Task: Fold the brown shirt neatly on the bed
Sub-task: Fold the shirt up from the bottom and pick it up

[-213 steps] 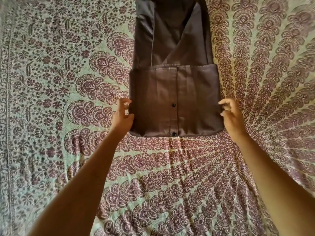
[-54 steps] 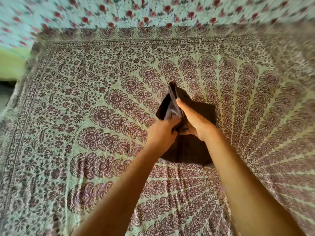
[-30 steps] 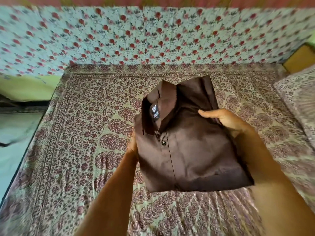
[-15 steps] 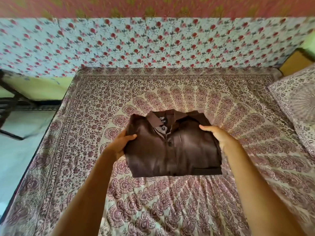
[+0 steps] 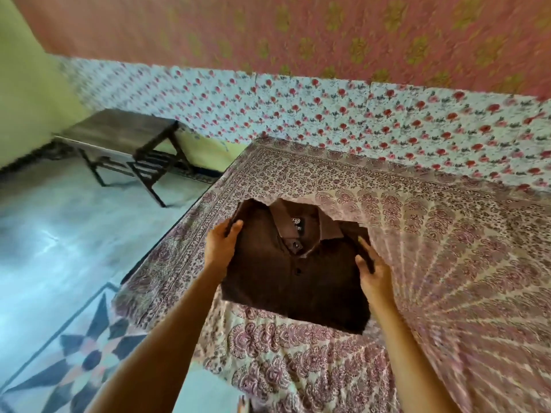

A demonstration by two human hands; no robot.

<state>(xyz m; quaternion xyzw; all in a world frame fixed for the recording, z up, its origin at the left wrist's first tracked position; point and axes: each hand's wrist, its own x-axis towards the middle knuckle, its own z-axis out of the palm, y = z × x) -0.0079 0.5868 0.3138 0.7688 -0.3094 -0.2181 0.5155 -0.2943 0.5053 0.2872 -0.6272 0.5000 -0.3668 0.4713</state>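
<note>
Now at placement stage. Shirt (image 5: 293, 275) folded square, collar up, near left edge of bed (image 5: 447, 263); resting or just above, cannot tell. Left hand (image 5: 222, 248) pinching left side, right hand (image 5: 374, 274) pinching right side. Recommend lowering flat, releasing both together, then smoothing the front without disturbing collar or folds.
</note>
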